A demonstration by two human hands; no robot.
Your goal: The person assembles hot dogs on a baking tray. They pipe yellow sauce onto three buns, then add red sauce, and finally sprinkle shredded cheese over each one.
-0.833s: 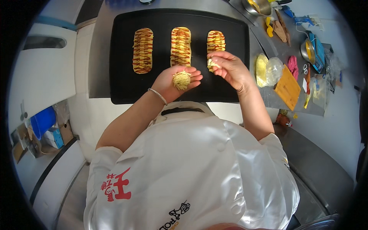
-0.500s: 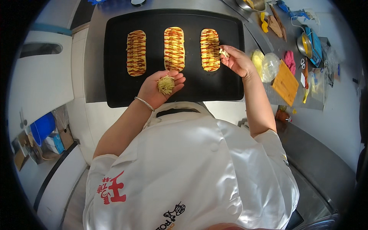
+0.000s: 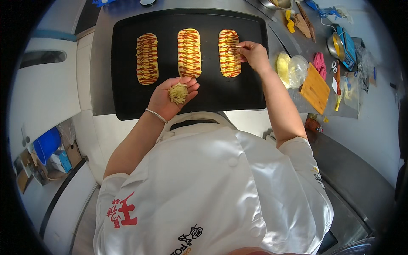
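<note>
Three long flat pieces of dough, the left [image 3: 147,59], the middle [image 3: 189,53] and the right [image 3: 229,53], lie side by side on a black baking tray [image 3: 170,21], striped with red and pale yellow sauce. Palm up at the tray's near edge, my left hand [image 3: 165,95] cups a small heap of shredded cheese [image 3: 178,93], just below the middle piece. My right hand [image 3: 255,56] is over the right edge of the right piece, its fingertips pinched together on a few shreds that are mostly hidden.
To the right, the steel counter [image 3: 340,107] holds a wooden board [image 3: 315,88], a clear plastic bag [image 3: 297,72], a pink cloth [image 3: 320,66] and a metal bowl [image 3: 335,46] on a blue scale [image 3: 347,51]. Another metal bowl [image 3: 285,5] stands at the back right.
My right hand has moved left and up, from beside the right piece to over its edge. The shreds at its fingertips show less. The left hand still cups its heap.
</note>
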